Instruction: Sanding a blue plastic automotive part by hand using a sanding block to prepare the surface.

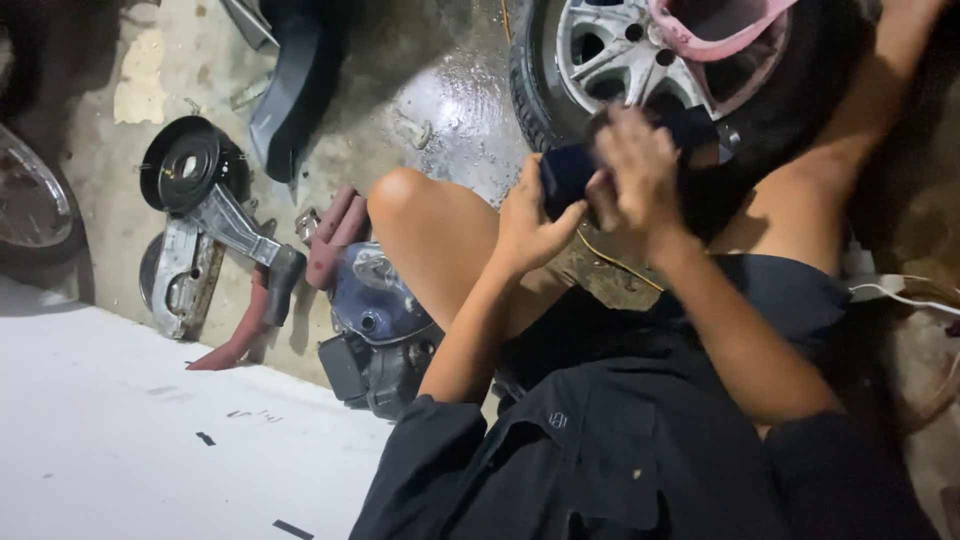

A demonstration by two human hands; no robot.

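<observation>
Head view shows both hands clamped on a dark blue cloth (566,178), probably folded: left hand (528,222) grips beneath, right hand (638,172) presses on top, just before the alloy wheel (625,50).

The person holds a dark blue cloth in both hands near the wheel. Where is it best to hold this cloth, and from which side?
Probably at its two ends, one from each side, as now. The dark blue cloth is soft and bunched, with no stiff part to grip. The left hand clasps its left end from below; the right hand covers the right end from above, beside the tyre. How it folds under the fingers is hidden.
</observation>
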